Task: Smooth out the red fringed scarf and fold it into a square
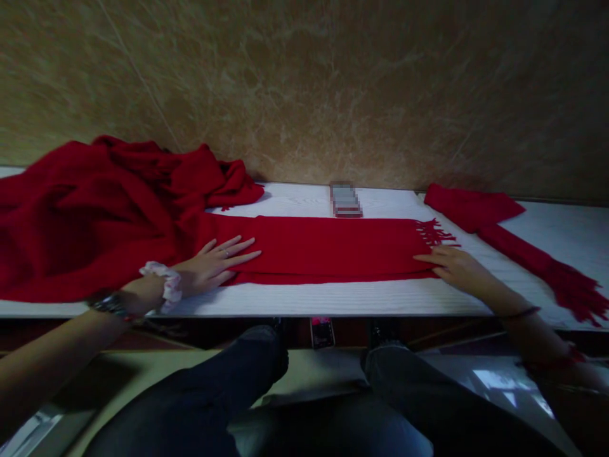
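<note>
A red scarf [333,249] lies flat and folded lengthwise on a white bench top, with its fringe at the right end. On its left part rests my left hand [214,261], palm down with fingers spread, a ring on one finger. At the fringed end my right hand [451,265] touches the front corner with its index finger stretched out; the other fingers are partly curled and the thumb lies low. Left of my left hand, the scarf runs into a large heap of red cloth [109,216], and where one ends and the other starts is hidden.
Another red scarf [514,244], folded and fringed, lies at the right. Behind the flat scarf sits a small blurred box-like object [346,200] on the white bench top [295,202]. A brown marble wall [304,95] stands behind. Below the front edge is a phone-like object [322,333].
</note>
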### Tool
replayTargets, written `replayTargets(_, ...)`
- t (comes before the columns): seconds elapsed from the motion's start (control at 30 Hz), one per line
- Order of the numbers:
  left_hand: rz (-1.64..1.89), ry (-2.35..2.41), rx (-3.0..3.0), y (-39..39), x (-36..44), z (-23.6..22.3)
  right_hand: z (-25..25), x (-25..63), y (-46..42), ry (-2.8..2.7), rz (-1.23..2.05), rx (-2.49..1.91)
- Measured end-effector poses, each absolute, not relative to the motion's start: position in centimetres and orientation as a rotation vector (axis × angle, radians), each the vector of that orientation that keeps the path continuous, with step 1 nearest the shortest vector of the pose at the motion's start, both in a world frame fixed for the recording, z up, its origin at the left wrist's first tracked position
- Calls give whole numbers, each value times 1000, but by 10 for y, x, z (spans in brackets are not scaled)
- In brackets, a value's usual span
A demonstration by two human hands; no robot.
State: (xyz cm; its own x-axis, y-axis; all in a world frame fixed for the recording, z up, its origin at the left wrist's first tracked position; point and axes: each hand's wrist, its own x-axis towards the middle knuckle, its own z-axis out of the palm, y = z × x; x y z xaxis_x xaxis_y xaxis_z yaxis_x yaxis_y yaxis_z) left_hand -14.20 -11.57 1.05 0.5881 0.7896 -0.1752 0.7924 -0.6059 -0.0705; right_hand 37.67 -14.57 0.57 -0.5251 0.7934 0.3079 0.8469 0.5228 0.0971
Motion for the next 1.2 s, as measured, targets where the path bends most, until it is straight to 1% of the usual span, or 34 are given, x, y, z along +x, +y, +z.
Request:
replayTargets(0.1, -257, 1393, 2813, -117, -142, 10, 3, 381, -149, -2558, -366, -1417)
replayTargets(0.17, -221, 1327, 2835, -111, -145, 22, 9, 382, -151, -2530, -404, -1415)
replayTargets(0.27, -69, 1218, 2895, -103, -152, 36, 19, 382, -155, -2438, -485, -1402)
replayTargets(0.33, -127, 1191, 2892, -106, -157, 35, 18, 381, -158, -2467, -488, -1367)
replayTargets(0.4, -336, 1242, 2816, -115, -160, 25, 11, 381, -162, -2568, -449, -1330)
replayTargets(0.47, -435, 1339, 2754, -125, -159, 15, 2, 382, -165, -2637, -424, -1323)
replayTargets(0.67, -475, 1394, 2729, -126, -155, 10, -2, 383, -168, -2669, -546, -1333)
replayTargets(0.87, -362, 1468, 2791, -108, -166, 14, 0, 382, -168, -2697, -609, -1319)
replayTargets(1.07, -399, 1304, 3007, -96, -160, 26, 5, 370, -168, -2702, -739, -1281)
replayTargets(1.2, -425, 1222, 2970, -99, -150, 18, 6, 364, -169, -2681, -694, -1238)
